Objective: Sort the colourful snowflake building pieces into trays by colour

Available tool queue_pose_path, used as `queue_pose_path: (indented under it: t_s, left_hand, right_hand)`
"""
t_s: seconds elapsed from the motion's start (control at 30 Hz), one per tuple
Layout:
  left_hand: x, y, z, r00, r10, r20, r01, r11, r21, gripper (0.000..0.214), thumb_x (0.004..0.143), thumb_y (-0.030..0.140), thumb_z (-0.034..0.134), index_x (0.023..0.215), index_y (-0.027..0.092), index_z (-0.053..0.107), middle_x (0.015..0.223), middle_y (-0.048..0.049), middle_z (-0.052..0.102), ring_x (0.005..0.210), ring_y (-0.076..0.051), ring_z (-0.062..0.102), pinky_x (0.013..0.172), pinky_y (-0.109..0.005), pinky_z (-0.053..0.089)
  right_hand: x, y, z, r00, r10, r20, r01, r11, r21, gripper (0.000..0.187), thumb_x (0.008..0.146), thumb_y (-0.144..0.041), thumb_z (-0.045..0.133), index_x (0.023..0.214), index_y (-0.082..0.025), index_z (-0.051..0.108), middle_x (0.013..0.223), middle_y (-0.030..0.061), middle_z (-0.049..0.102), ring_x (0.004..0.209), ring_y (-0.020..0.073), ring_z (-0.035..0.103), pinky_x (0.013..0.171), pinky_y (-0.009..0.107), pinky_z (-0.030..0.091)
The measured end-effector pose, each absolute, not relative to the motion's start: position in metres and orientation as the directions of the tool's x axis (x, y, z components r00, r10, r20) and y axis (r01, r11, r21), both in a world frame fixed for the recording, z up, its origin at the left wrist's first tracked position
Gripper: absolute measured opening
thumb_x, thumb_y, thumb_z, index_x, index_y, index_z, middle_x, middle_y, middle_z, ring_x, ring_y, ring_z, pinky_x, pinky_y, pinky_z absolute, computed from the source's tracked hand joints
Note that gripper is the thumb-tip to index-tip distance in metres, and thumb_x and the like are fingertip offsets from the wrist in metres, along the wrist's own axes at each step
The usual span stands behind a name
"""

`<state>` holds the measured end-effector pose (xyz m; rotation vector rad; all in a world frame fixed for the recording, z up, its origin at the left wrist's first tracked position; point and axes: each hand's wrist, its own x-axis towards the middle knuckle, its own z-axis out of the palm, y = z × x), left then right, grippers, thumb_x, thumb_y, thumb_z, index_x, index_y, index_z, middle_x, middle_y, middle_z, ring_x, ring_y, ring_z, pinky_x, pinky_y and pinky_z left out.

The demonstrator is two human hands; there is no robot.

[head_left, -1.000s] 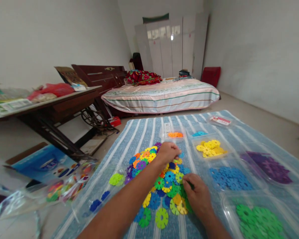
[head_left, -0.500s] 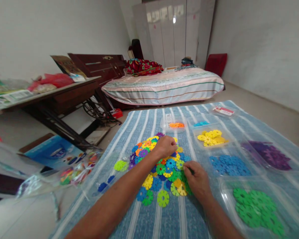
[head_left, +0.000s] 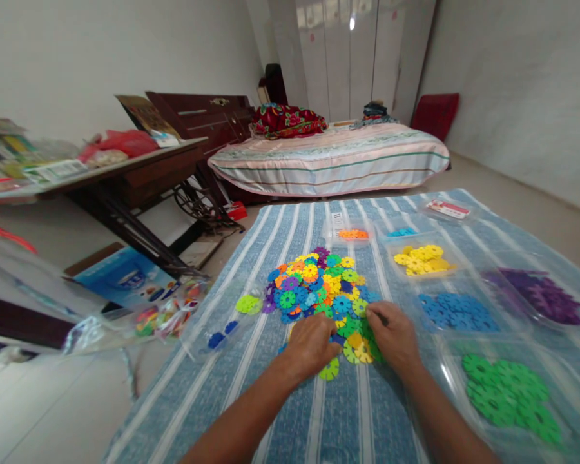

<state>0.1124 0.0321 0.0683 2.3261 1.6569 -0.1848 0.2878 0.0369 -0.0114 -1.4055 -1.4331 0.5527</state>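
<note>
A heap of mixed-colour plastic snowflake discs (head_left: pixel 314 283) lies on the striped cloth in front of me. My left hand (head_left: pixel 314 345) is over the near edge of the heap, fingers curled and thumb pointing right; what is under the fingertips is hidden. A lime green disc (head_left: pixel 329 368) lies just below that hand. My right hand (head_left: pixel 394 335) is at the heap's right side with thumb and fingers pinched together. Green discs (head_left: pixel 367 332) lie against its fingers; whether it grips any of them is hidden.
On the right are clear boxes of green discs (head_left: pixel 507 396), blue discs (head_left: pixel 457 312), purple discs (head_left: pixel 544 293) and yellow discs (head_left: pixel 423 259). Orange discs (head_left: pixel 354 234) are in a box farther back. A clear tray (head_left: pixel 193 335) at the left has lime and dark blue discs.
My left hand has come back from the top of the heap to its near edge. My right hand stays by the heap's right side. The view has shifted slightly.
</note>
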Motion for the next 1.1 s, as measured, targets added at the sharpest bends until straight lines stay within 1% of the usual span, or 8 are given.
queue_pose_path:
  t_s: [0.13, 0.23, 0.5, 0.63, 0.8, 0.93, 1.03, 1.1]
  left_hand:
    - [0.114, 0.032, 0.063, 0.322, 0.909, -0.263, 0.941, -0.278, 0.192, 0.012, 0.069, 0.027, 0.061, 0.079, 0.021, 0.064, 0.086, -0.0031, 0.066, 0.084, -0.020, 0.061, 0.063, -0.026, 0.036]
    - [0.111, 0.034, 0.057, 0.323, 0.919, -0.228, 0.924, -0.254, 0.286, 0.016, 0.066, 0.024, 0.064, 0.081, 0.021, 0.064, 0.083, -0.0007, 0.065, 0.080, -0.018, 0.059, 0.060, -0.025, 0.032]
    - [0.102, 0.035, 0.052, 0.288, 0.936, -0.204, 0.846, -0.149, 0.513, 0.003, 0.068, 0.018, 0.059, 0.070, 0.018, 0.062, 0.065, 0.0037, 0.058, 0.064, -0.012, 0.052, 0.056, -0.022, 0.030]
    - [0.098, 0.034, 0.056, 0.289, 0.937, -0.199, 0.813, -0.131, 0.567, 0.009, 0.072, 0.018, 0.055, 0.067, 0.018, 0.063, 0.063, 0.0037, 0.057, 0.063, -0.011, 0.051, 0.057, -0.021, 0.031]
    - [0.093, 0.034, 0.061, 0.249, 0.951, -0.181, 0.810, -0.102, 0.578, 0.010, 0.072, 0.020, 0.054, 0.068, 0.017, 0.063, 0.060, 0.0043, 0.054, 0.060, -0.011, 0.049, 0.056, -0.021, 0.031]
    - [0.089, 0.033, 0.065, 0.227, 0.958, -0.176, 0.819, -0.090, 0.567, 0.011, 0.073, 0.019, 0.053, 0.067, 0.018, 0.062, 0.059, 0.0044, 0.054, 0.060, -0.011, 0.050, 0.056, -0.021, 0.031]
    - [0.086, 0.030, 0.072, 0.213, 0.966, -0.146, 0.802, -0.088, 0.590, 0.012, 0.074, 0.019, 0.052, 0.066, 0.018, 0.060, 0.060, 0.0037, 0.056, 0.061, -0.011, 0.051, 0.056, -0.021, 0.033]
    - [0.082, 0.029, 0.082, 0.193, 0.972, -0.131, 0.784, -0.072, 0.617, 0.012, 0.075, 0.019, 0.051, 0.067, 0.018, 0.059, 0.060, 0.0032, 0.057, 0.062, -0.011, 0.052, 0.058, -0.021, 0.035]
  right_hand:
    - [0.288, 0.037, -0.012, 0.178, 0.923, 0.340, 0.458, 0.229, -0.859, 0.022, 0.081, -0.034, 0.051, 0.074, -0.022, 0.067, 0.081, 0.0036, 0.068, 0.081, 0.0196, 0.059, 0.077, 0.033, 0.044]
    - [0.288, 0.037, -0.012, 0.182, 0.924, 0.338, 0.457, 0.225, -0.861, 0.022, 0.081, -0.034, 0.051, 0.074, -0.021, 0.067, 0.080, 0.0039, 0.068, 0.080, 0.0197, 0.059, 0.077, 0.033, 0.045]
    - [0.288, 0.037, -0.012, 0.207, 0.924, 0.321, 0.442, 0.204, -0.873, 0.022, 0.079, -0.035, 0.051, 0.075, -0.021, 0.068, 0.081, 0.0039, 0.069, 0.081, 0.0202, 0.060, 0.078, 0.034, 0.045]
    - [0.289, 0.037, -0.014, 0.227, 0.925, 0.304, 0.422, 0.187, -0.887, 0.023, 0.079, -0.036, 0.052, 0.079, -0.022, 0.069, 0.085, 0.0041, 0.070, 0.085, 0.0207, 0.062, 0.083, 0.036, 0.046]
    - [0.290, 0.037, -0.015, 0.250, 0.913, 0.322, 0.421, 0.197, -0.886, 0.027, 0.079, -0.040, 0.052, 0.080, -0.021, 0.070, 0.094, 0.0074, 0.071, 0.094, 0.0228, 0.062, 0.090, 0.041, 0.045]
    - [0.290, 0.036, -0.020, 0.311, 0.911, 0.271, 0.426, 0.121, -0.897, 0.036, 0.079, -0.044, 0.052, 0.096, -0.018, 0.069, 0.105, 0.0108, 0.069, 0.101, 0.0255, 0.061, 0.094, 0.045, 0.043]
    - [0.291, 0.035, -0.024, 0.343, 0.918, 0.200, 0.396, 0.052, -0.917, 0.048, 0.079, -0.046, 0.052, 0.114, -0.016, 0.062, 0.115, 0.0132, 0.065, 0.107, 0.0265, 0.059, 0.096, 0.047, 0.042]
    - [0.291, 0.034, -0.026, 0.344, 0.921, 0.186, 0.381, 0.044, -0.924, 0.051, 0.079, -0.047, 0.052, 0.118, -0.016, 0.060, 0.118, 0.0133, 0.063, 0.109, 0.0265, 0.058, 0.098, 0.047, 0.041]
